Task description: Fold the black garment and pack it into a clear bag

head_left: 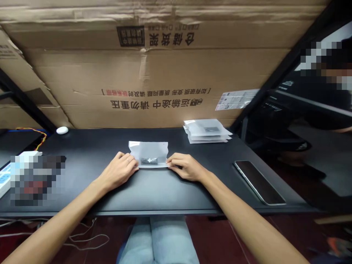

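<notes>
A frosted plastic bag (pixel 150 149) with a white label at its upper left corner lies before me on the black table. Inside its lower part a small dark item (pixel 149 160) shows through; its kind I cannot make out. My left hand (pixel 121 169) pinches the bag's lower left corner, with a ring on one finger. At the lower right corner, my right hand (pixel 187 167) grips the bag between thumb and fingers. To the right, further back, rests a stack of similar frosted bags (pixel 205 131), the top one also with something dark inside.
A phone (pixel 260 182) lies at the table's right. On the left are a white power strip (pixel 20 165), a blurred-out dark object (pixel 38 181) and a white round object (pixel 62 130). A large cardboard sheet (pixel 137 69) stands behind. Another person (pixel 316 95) is at the right.
</notes>
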`<action>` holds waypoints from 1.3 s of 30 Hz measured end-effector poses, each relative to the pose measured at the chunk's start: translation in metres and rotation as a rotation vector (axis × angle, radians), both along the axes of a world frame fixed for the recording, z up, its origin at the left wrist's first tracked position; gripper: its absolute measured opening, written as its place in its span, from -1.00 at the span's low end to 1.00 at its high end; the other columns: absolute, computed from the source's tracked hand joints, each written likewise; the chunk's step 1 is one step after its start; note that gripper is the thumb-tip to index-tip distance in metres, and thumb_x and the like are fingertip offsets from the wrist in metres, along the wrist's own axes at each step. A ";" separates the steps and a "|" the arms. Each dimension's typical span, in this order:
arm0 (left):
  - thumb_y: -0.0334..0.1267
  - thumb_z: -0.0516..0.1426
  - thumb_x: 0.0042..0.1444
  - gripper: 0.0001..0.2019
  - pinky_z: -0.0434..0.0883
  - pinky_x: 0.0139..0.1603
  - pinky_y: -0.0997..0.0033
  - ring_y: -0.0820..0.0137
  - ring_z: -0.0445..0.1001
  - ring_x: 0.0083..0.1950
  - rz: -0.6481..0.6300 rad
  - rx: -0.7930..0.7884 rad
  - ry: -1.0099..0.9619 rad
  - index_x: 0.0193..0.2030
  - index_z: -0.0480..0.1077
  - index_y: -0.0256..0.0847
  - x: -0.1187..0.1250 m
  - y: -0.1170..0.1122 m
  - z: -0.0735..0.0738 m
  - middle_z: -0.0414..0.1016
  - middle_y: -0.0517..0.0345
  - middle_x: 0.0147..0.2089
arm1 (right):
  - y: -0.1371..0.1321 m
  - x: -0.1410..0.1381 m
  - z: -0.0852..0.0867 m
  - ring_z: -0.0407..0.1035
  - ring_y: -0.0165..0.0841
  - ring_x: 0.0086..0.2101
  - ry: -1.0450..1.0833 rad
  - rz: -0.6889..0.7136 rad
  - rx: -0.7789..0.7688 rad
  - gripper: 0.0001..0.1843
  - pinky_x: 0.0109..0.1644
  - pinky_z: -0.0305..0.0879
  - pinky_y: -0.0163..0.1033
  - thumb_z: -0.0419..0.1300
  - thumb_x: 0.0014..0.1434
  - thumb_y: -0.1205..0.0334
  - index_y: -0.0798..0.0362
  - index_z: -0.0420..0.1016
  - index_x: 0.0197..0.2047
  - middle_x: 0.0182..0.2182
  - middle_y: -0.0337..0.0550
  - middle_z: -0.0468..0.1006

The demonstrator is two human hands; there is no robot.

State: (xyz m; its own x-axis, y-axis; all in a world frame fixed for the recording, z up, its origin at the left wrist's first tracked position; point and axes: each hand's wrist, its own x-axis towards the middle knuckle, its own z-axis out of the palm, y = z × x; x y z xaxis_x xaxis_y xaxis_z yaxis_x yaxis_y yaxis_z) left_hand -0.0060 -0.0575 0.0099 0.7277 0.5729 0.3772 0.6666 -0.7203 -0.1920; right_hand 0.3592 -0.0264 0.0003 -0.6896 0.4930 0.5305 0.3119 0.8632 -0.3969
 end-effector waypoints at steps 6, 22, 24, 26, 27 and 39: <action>-0.19 0.05 0.58 -0.78 0.30 -0.06 0.11 0.20 0.50 -0.14 0.065 -0.069 -0.068 -0.08 0.46 -0.17 -0.044 0.003 -0.001 0.61 0.00 -0.12 | 0.000 -0.002 0.001 0.67 -0.20 -0.12 0.047 -0.015 -0.088 -0.80 0.02 0.64 -0.11 0.25 0.50 0.21 -0.04 0.68 -0.17 -0.11 -0.01 0.75; -0.24 0.07 0.57 -0.79 0.36 -0.15 0.16 0.21 0.51 -0.14 -0.012 -0.009 -0.108 -0.09 0.51 -0.14 0.011 0.005 0.006 0.63 0.05 -0.12 | -0.002 -0.002 0.007 0.70 -0.21 -0.10 0.128 -0.048 -0.214 -0.81 0.09 0.64 -0.07 0.30 0.49 0.13 -0.03 0.72 -0.14 -0.11 -0.03 0.79; -0.25 0.05 0.58 -0.77 0.37 -0.15 0.16 0.22 0.52 -0.15 0.004 0.011 -0.133 -0.11 0.50 -0.16 0.015 0.006 0.008 0.62 0.06 -0.14 | -0.003 -0.001 0.013 0.69 -0.20 -0.08 0.108 -0.053 -0.164 -0.83 0.10 0.65 -0.05 0.30 0.48 0.13 -0.02 0.72 -0.09 -0.09 -0.02 0.78; -0.26 0.04 0.59 -0.77 0.41 -0.14 0.17 0.23 0.54 -0.14 0.021 0.012 -0.194 -0.10 0.49 -0.17 0.017 0.005 0.010 0.63 0.06 -0.13 | -0.009 -0.003 0.020 0.67 -0.15 -0.02 0.098 -0.078 -0.041 -0.82 0.14 0.65 0.02 0.35 0.44 0.13 -0.02 0.71 0.03 -0.03 0.02 0.76; -0.26 0.03 0.59 -0.77 0.43 -0.12 0.18 0.23 0.56 -0.13 0.030 0.009 -0.228 -0.08 0.49 -0.17 0.019 0.004 0.011 0.63 0.06 -0.11 | -0.014 -0.007 0.024 0.65 -0.13 0.02 0.101 -0.098 0.040 -0.78 0.16 0.64 0.05 0.36 0.42 0.15 -0.02 0.70 0.09 0.00 0.04 0.75; -0.26 0.03 0.59 -0.81 0.52 -0.03 0.22 0.24 0.59 -0.10 0.060 0.035 -0.379 -0.04 0.44 -0.17 0.038 -0.012 0.029 0.61 0.05 -0.10 | -0.055 -0.109 0.023 0.59 0.04 0.16 -0.396 -0.341 0.211 -0.56 0.25 0.58 0.15 0.06 0.56 0.35 0.26 0.44 0.40 0.19 0.32 0.65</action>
